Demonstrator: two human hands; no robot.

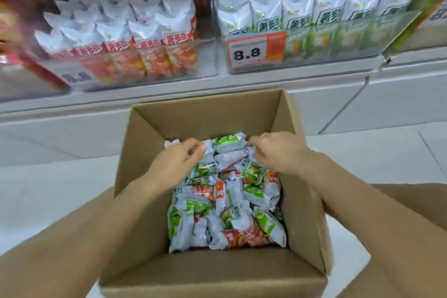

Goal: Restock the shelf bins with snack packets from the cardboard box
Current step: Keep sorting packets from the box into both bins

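Both hands deep at the far edge of the cardboard box [150, 271]: my left hand [177, 161] and right hand [278, 152] have fingers curled, pinching the ends of a green snack packet [228, 143]. Slick wrapper — a loose pinch could drop it back.

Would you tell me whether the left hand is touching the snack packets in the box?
Touching: the head view shows the left hand with fingers curled onto the snack packets.

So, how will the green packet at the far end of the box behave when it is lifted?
The green packet looks puffy with crimped ends, so probably light and soft rather than stiff. Its glossy film may slip, so pinching an end seems safer. Lying loose on the heap in the cardboard box, it should come free easily.
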